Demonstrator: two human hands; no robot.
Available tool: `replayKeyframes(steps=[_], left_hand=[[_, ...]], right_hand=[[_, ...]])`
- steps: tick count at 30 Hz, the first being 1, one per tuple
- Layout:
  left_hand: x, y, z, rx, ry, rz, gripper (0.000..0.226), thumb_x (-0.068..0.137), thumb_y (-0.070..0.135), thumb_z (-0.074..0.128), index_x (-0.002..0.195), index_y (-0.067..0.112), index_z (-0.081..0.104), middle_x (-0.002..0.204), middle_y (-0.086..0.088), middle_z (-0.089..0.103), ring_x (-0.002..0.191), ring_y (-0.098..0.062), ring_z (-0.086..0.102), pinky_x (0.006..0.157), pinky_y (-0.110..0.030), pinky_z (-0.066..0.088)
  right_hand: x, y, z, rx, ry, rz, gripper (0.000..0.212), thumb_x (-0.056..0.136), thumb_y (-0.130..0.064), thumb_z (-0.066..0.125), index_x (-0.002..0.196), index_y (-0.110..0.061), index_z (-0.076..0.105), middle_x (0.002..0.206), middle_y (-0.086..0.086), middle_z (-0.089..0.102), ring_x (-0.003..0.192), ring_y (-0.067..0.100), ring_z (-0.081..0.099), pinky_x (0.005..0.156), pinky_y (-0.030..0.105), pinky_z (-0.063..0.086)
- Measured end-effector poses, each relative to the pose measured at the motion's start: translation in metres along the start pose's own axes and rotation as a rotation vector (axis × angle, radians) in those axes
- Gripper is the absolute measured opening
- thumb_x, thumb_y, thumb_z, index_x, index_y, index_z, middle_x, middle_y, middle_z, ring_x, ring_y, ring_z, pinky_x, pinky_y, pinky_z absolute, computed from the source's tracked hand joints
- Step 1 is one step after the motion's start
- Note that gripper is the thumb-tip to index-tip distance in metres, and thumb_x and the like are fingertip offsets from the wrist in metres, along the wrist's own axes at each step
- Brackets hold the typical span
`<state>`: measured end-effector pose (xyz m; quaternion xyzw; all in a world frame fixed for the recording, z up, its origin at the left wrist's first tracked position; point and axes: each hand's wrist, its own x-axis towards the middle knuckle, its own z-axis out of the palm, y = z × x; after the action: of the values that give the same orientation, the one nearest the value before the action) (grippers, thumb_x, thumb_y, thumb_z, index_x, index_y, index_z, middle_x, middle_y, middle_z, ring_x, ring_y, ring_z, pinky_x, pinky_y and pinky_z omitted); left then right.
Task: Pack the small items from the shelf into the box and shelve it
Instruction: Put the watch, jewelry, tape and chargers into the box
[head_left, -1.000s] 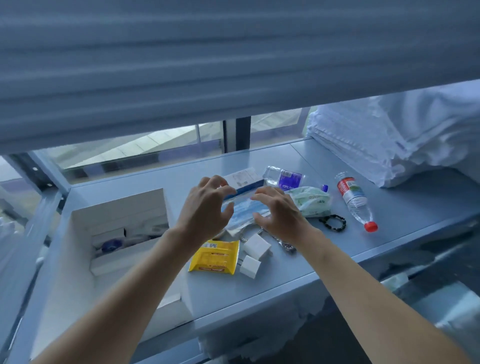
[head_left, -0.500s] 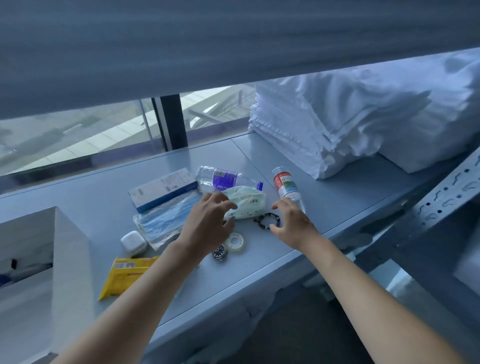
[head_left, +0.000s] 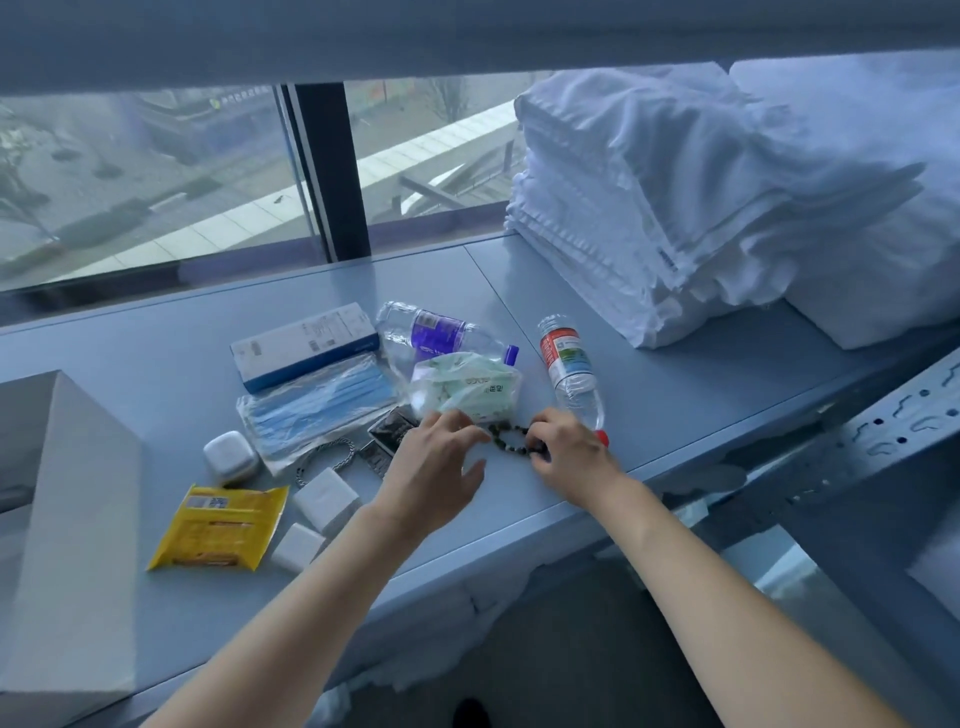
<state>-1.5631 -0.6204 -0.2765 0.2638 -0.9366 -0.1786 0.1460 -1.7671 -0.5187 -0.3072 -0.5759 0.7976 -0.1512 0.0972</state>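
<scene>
A dark bead bracelet (head_left: 511, 439) lies on the grey shelf (head_left: 675, 405) between my hands. My right hand (head_left: 569, 454) curls its fingers around the bracelet's right end, just below the red-capped bottle (head_left: 569, 369). My left hand (head_left: 436, 470) hovers with fingers spread, its tips at the bracelet's left end and the lower edge of the green tissue pack (head_left: 467, 389). It hides whatever lies under the palm. The white box (head_left: 78, 519) stands at the far left, its inside out of view.
Left of my hands lie a mask pack (head_left: 317, 410), a blue-and-white carton (head_left: 304, 345), a purple-label bottle (head_left: 441, 332), a white earbud case (head_left: 231, 457), a yellow packet (head_left: 221, 527), two white cubes (head_left: 327, 499), a chain (head_left: 332, 452). Folded white linen (head_left: 675, 208) fills the right.
Both hands have moved right, from the mask pack to the bead bracelet, and the right hand has closed on it. The view swung right, so the box sits at the left edge.
</scene>
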Motion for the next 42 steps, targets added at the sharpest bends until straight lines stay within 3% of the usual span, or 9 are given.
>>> replayKeyframes(steps=[5, 8, 15, 18, 22, 25, 31, 39, 42], left_hand=[[0.005, 0.007, 0.016, 0.032, -0.066, -0.002, 0.044, 0.091, 0.036, 0.069, 0.132, 0.023, 0.065, 0.128, 0.001, 0.061, 0.118, -0.026, 0.054, 0.099, -0.04, 0.047], [0.01, 0.011, 0.023, 0.042, -0.095, 0.003, 0.051, 0.09, 0.037, 0.07, 0.138, 0.024, 0.059, 0.132, 0.002, 0.058, 0.12, -0.025, 0.052, 0.1, -0.041, 0.047], [0.018, 0.011, 0.031, 0.042, -0.116, 0.027, 0.06, 0.089, 0.047, 0.072, 0.144, 0.03, 0.054, 0.132, 0.005, 0.056, 0.121, -0.021, 0.05, 0.099, -0.039, 0.047], [0.018, 0.008, 0.02, -0.068, -0.077, 0.054, 0.046, 0.089, 0.04, 0.075, 0.132, 0.03, 0.066, 0.122, 0.004, 0.061, 0.114, -0.021, 0.055, 0.095, -0.039, 0.048], [0.013, -0.009, -0.018, -0.192, 0.034, 0.031, 0.013, 0.086, 0.027, 0.081, 0.096, 0.019, 0.078, 0.104, 0.004, 0.068, 0.098, -0.023, 0.063, 0.084, -0.038, 0.051], [0.001, -0.026, -0.057, -0.18, 0.088, -0.045, 0.011, 0.083, 0.026, 0.082, 0.092, 0.025, 0.075, 0.095, 0.009, 0.069, 0.089, -0.02, 0.066, 0.077, -0.037, 0.053], [-0.049, -0.072, -0.136, -0.198, 0.216, -0.173, 0.031, 0.08, 0.017, 0.075, 0.107, 0.033, 0.07, 0.08, 0.014, 0.07, 0.076, -0.003, 0.068, 0.08, -0.034, 0.058], [-0.145, -0.145, -0.217, -0.253, 0.298, -0.291, 0.029, 0.073, 0.024, 0.074, 0.091, 0.029, 0.052, 0.079, 0.01, 0.068, 0.079, -0.006, 0.071, 0.074, -0.031, 0.057], [-0.183, -0.177, -0.236, -0.228, 0.314, -0.345, 0.018, 0.077, 0.022, 0.077, 0.082, 0.026, 0.06, 0.078, 0.011, 0.069, 0.079, -0.007, 0.069, 0.074, -0.031, 0.055]], right_hand=[[-0.014, 0.0, -0.002, 0.054, 0.026, -0.044, 0.004, 0.084, -0.009, 0.067, 0.087, -0.011, 0.069, 0.088, 0.002, 0.065, 0.083, 0.023, 0.062, 0.07, 0.035, 0.052], [-0.023, -0.002, -0.007, 0.085, 0.079, -0.055, 0.004, 0.083, -0.01, 0.07, 0.085, -0.013, 0.071, 0.085, -0.001, 0.069, 0.079, 0.02, 0.066, 0.068, 0.03, 0.047], [-0.03, -0.023, -0.035, 0.205, 0.156, -0.144, 0.005, 0.083, -0.011, 0.075, 0.084, -0.016, 0.073, 0.082, -0.005, 0.071, 0.072, 0.011, 0.065, 0.07, 0.037, 0.059], [-0.029, -0.04, -0.051, 0.247, 0.177, -0.202, 0.007, 0.083, -0.011, 0.078, 0.085, -0.015, 0.073, 0.085, -0.004, 0.073, 0.073, 0.009, 0.066, 0.072, 0.031, 0.06], [-0.022, -0.069, -0.069, 0.285, 0.216, -0.266, 0.01, 0.081, -0.009, 0.081, 0.083, -0.014, 0.073, 0.084, -0.004, 0.072, 0.072, 0.006, 0.066, 0.072, 0.028, 0.06], [-0.009, -0.1, -0.076, 0.343, 0.256, -0.296, 0.012, 0.078, -0.003, 0.079, 0.08, -0.012, 0.072, 0.081, -0.003, 0.071, 0.072, 0.01, 0.068, 0.071, 0.034, 0.059], [0.025, -0.192, -0.067, 0.427, 0.237, -0.41, 0.015, 0.073, 0.002, 0.074, 0.078, -0.012, 0.072, 0.077, -0.004, 0.07, 0.071, 0.011, 0.068, 0.07, 0.037, 0.057], [0.061, -0.328, -0.03, 0.462, 0.122, -0.637, 0.016, 0.074, 0.002, 0.073, 0.079, -0.012, 0.071, 0.078, -0.003, 0.068, 0.071, 0.014, 0.068, 0.069, 0.038, 0.057], [0.066, -0.375, -0.012, 0.447, 0.062, -0.692, 0.015, 0.075, 0.003, 0.073, 0.079, -0.011, 0.07, 0.079, -0.002, 0.068, 0.071, 0.016, 0.068, 0.07, 0.039, 0.058]])
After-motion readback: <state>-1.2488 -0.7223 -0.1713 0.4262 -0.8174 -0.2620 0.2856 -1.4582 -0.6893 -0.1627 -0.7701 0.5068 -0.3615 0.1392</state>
